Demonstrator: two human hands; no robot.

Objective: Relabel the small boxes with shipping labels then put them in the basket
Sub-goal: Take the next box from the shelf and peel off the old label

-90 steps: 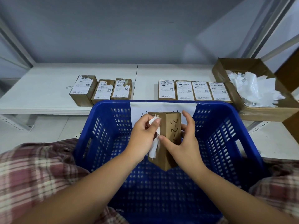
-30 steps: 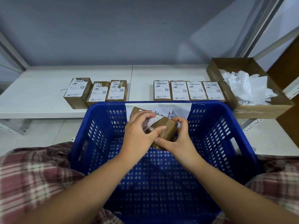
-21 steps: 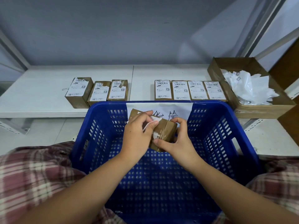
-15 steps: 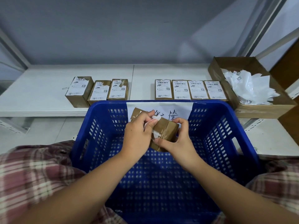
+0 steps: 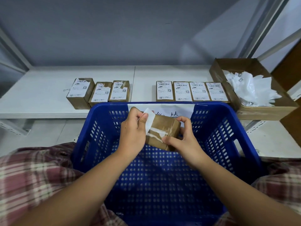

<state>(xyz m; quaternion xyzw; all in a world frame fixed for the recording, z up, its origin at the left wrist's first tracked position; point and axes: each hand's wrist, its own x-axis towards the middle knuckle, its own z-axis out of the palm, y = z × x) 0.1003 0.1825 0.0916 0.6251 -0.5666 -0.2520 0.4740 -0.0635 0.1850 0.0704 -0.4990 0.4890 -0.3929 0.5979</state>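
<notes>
Grey wall (image 5: 114,38) fills the back of the room, with pale metal posts (image 5: 263,26) slanting up at the right. Below it runs a long white shelf (image 5: 40,98), split by a seam near the middle; pale floor (image 5: 48,129) shows under its front edge. Nearest the camera, a blue plastic basket (image 5: 228,141) with slotted walls sits between the person's knees, which are clad in red plaid cloth (image 5: 32,173). A white paper sign (image 5: 182,110) with handwriting is taped to the basket's far wall.

At the right end of the shelf stands an open cardboard tray (image 5: 263,111) heaped with crumpled white paper scraps (image 5: 250,90). Four boxes (image 5: 190,91) lie in a tight row just left of the tray, each with a whole printed label on top. Three boxes (image 5: 101,93) lie in a second row well to the left, their labels torn at the upper edges.

A small box (image 5: 164,128) of brown card is held tilted above the basket, near its far wall, with white torn residue across its top face. The right hand (image 5: 184,141) grips its right end, thumb on the near edge and fingers curled over the far one. The left hand (image 5: 132,134) pinches a white label (image 5: 150,116) strip between thumb and forefinger; the strip is lifted off the box, its lower end joined to the top face.
</notes>
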